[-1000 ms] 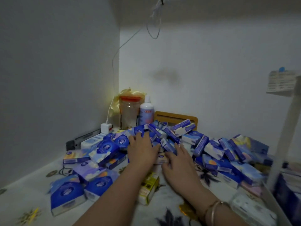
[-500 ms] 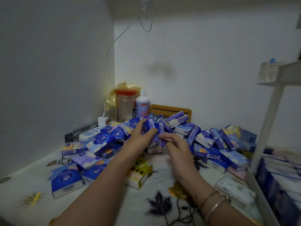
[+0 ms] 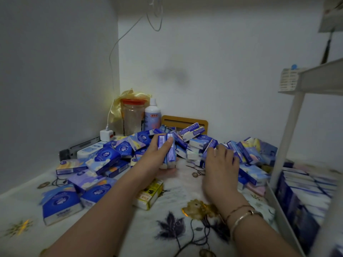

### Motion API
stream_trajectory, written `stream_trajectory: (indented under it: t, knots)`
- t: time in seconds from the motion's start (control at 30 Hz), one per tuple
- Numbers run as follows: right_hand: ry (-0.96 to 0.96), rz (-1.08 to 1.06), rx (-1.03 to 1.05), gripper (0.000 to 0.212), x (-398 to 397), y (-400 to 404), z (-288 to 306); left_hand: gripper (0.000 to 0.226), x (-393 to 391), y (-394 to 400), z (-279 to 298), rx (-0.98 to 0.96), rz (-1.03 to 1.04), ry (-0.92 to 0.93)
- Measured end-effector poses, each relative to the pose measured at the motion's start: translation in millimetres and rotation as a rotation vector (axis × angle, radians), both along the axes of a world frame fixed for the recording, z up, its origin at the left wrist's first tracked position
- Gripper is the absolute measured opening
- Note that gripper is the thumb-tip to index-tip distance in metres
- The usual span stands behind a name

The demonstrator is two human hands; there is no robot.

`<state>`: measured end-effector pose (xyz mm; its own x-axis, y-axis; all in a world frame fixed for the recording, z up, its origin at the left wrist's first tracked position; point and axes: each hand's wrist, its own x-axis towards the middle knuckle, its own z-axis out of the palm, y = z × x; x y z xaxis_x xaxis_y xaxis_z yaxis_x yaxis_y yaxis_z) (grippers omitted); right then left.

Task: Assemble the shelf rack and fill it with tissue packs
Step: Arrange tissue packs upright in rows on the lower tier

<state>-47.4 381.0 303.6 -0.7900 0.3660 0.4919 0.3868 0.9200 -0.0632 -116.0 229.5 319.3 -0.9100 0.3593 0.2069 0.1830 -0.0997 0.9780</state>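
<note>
A heap of blue tissue packs [image 3: 196, 143] covers the back of a floral cloth surface. My left hand [image 3: 157, 154] grips a small stack of blue packs [image 3: 168, 151] upright, thumb across their front, just above the cloth. My right hand [image 3: 220, 164] reaches palm-down into the pile on the right, fingers resting on packs there; whether it holds one is hidden. The white shelf rack [image 3: 289, 130] stands at the right edge, its lower tier [image 3: 304, 197] filled with rows of blue packs.
A yellow tissue pack [image 3: 148, 195] lies under my left forearm. A plastic jar [image 3: 132, 117], a white bottle [image 3: 152, 115], a wooden frame [image 3: 185, 121] and a power strip [image 3: 89, 149] with a plug sit near the back corner. Walls close off left and back.
My left hand has gathered a few packs and lifted them from the pile. My right hand let go of that stack and moved right onto other packs. The view shifted toward the rack.
</note>
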Motion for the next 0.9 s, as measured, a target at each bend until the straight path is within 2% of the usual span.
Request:
stream_trajectory:
  t: [0.07, 0.2, 0.3, 0.37, 0.43, 0.5, 0.57, 0.67, 0.77, 0.9]
  knots:
    - [-0.017, -0.066, -0.012, 0.058, -0.8, 5.4, -3.8, 0.008, 5.1, 2.2, 2.8, 0.042, -0.032, -0.023]
    - [0.028, -0.104, -0.043, 0.042, -2.3, 9.1, -2.6, 0.014, 7.7, 1.2, 3.6, 0.023, -0.005, 0.085]
    - [0.226, 0.012, -0.191, 0.030, 0.7, 3.9, 4.9, 0.033, 9.3, -1.8, 3.2, -0.055, 0.039, 0.241]
    - [0.400, 0.148, -0.388, 0.022, 1.3, -4.2, 12.3, 0.046, 14.4, -0.5, 3.6, -0.078, 0.060, 0.306]
    - [0.491, 0.322, -0.619, 0.011, -1.8, -15.7, 19.4, 0.058, 19.8, 2.5, 2.7, -0.066, 0.086, 0.346]
    - [0.518, 0.493, -0.960, 0.005, -2.6, -26.9, 24.3, 0.067, 25.5, 5.4, 4.0, -0.045, 0.115, 0.366]
    - [0.516, 0.576, -1.319, 0.003, 2.6, -34.3, 30.4, 0.070, 33.4, 4.6, 9.3, -0.037, 0.130, 0.367]
    - [0.509, 0.668, -1.610, 0.011, 19.3, -34.7, 47.1, 0.063, 52.7, -3.3, 21.5, -0.106, 0.131, 0.436]
    - [0.466, 0.799, -1.685, 0.020, 53.1, -37.8, 62.0, 0.053, 81.6, -13.8, 33.4, -0.175, 0.134, 0.560]
    - [0.374, 0.785, -1.404, 0.053, 112.2, -45.8, 72.0, 0.045, 128.4, -20.2, 44.9, -0.201, 0.138, 0.690]
